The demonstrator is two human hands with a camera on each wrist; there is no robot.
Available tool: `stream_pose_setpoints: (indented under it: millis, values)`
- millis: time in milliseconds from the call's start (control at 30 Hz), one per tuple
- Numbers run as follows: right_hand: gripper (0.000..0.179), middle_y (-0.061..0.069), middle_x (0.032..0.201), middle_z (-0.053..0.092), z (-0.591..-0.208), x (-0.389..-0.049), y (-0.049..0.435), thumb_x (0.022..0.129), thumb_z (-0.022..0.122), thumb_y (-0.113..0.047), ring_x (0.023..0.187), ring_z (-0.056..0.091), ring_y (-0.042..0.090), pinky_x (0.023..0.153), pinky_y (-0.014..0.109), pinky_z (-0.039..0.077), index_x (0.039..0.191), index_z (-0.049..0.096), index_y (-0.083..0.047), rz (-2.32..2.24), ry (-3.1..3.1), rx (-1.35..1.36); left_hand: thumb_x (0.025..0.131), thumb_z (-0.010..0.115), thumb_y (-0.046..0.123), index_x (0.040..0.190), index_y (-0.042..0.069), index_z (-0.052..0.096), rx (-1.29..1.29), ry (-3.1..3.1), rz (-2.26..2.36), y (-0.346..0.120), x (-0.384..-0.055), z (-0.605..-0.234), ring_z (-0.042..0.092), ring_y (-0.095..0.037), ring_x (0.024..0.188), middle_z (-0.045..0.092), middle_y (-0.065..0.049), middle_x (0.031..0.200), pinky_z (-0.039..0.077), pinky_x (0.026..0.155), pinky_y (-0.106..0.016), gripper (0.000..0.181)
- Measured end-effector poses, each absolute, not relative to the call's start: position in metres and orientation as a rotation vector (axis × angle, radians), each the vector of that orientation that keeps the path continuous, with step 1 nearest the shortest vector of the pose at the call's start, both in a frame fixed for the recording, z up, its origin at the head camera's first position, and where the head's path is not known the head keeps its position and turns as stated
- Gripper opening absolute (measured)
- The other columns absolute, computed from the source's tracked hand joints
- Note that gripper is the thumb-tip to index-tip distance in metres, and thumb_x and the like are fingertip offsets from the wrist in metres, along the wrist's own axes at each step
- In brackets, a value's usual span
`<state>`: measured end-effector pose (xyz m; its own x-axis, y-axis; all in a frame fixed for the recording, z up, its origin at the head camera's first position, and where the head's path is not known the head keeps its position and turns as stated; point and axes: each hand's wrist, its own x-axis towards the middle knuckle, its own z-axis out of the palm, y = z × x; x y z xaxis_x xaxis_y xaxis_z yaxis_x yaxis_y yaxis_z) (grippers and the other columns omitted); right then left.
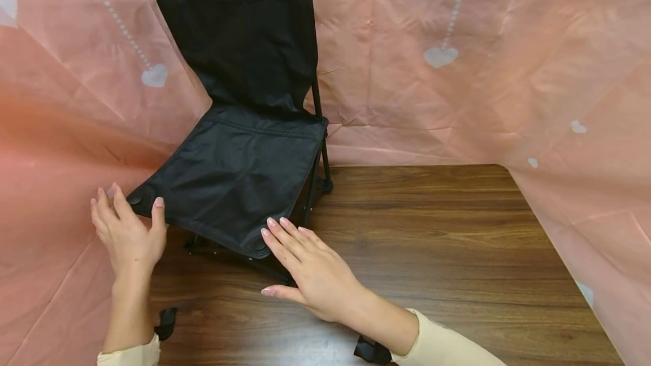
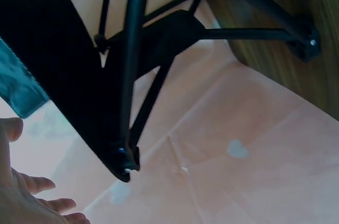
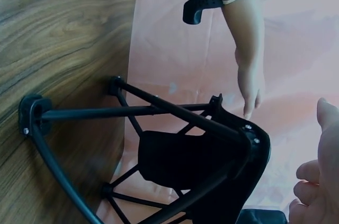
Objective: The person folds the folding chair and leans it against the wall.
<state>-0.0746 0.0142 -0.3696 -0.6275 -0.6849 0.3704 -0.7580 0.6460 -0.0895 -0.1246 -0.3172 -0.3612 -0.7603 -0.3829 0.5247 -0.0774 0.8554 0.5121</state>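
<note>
A black folding chair (image 1: 239,168) stands unfolded on a wooden surface, its fabric backrest (image 1: 244,49) upright at the far side. My left hand (image 1: 129,236) is at the seat's front left corner, fingers spread and thumb over the corner's edge. By the front right corner is my right hand (image 1: 317,273), its fingers extended together and thumb apart. In the left wrist view the left fingers (image 2: 39,184) sit apart from the chair's frame (image 2: 130,75). The right wrist view shows the black tube legs (image 3: 127,112) and the right fingers (image 3: 307,181) beside the seat corner. Neither hand grips anything.
The wooden tabletop (image 1: 432,242) extends right of the chair. A pink cloth (image 1: 386,72) with white hearts hangs behind and along both sides, close to the backrest. A black wrist mount (image 1: 165,323) is on the left forearm, another (image 1: 371,350) on the right.
</note>
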Motion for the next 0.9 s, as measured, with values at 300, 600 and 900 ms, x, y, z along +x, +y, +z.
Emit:
stream_pose_setpoints:
  millis: [300, 600, 900]
  values:
    - [0.081, -0.004, 0.164, 0.011, -0.368, -0.074, 0.007, 0.095, 0.040, -0.063, 0.151, 0.015, 0.016, 0.122, 0.035, 0.025, 0.157, 0.013, -0.019, 0.350, -2.544, 1.167, 0.100, 0.036, 0.052, 0.155, 0.004, 0.013, 0.266, -2.478, -0.662, -0.341, -0.131, -0.370, -0.003, -0.035, 0.151, 0.007, -0.019, 0.162, 0.004, 0.122, -0.058, 0.077]
    - [0.076, 0.001, 0.164, 0.014, -0.373, -0.074, 0.002, 0.097, 0.035, -0.062, 0.151, 0.016, 0.019, 0.121, 0.038, 0.027, 0.157, 0.015, -0.019, 0.343, -2.580, 1.243, 0.102, 0.034, 0.046, 0.156, 0.006, 0.013, 0.310, -2.558, -0.723, -0.360, -0.137, -0.380, 0.005, -0.037, 0.150, 0.006, -0.017, 0.162, 0.015, 0.119, -0.060, 0.070]
    - [0.075, -0.001, 0.163, 0.018, -0.378, -0.076, -0.001, 0.098, 0.031, -0.062, 0.151, 0.016, 0.017, 0.123, 0.035, 0.024, 0.156, 0.017, -0.018, 0.291, -2.603, 1.258, 0.103, 0.030, 0.046, 0.154, 0.002, 0.020, 0.274, -2.528, -0.756, -0.363, -0.143, -0.392, 0.009, -0.038, 0.149, 0.011, -0.019, 0.161, 0.016, 0.118, -0.061, 0.068]
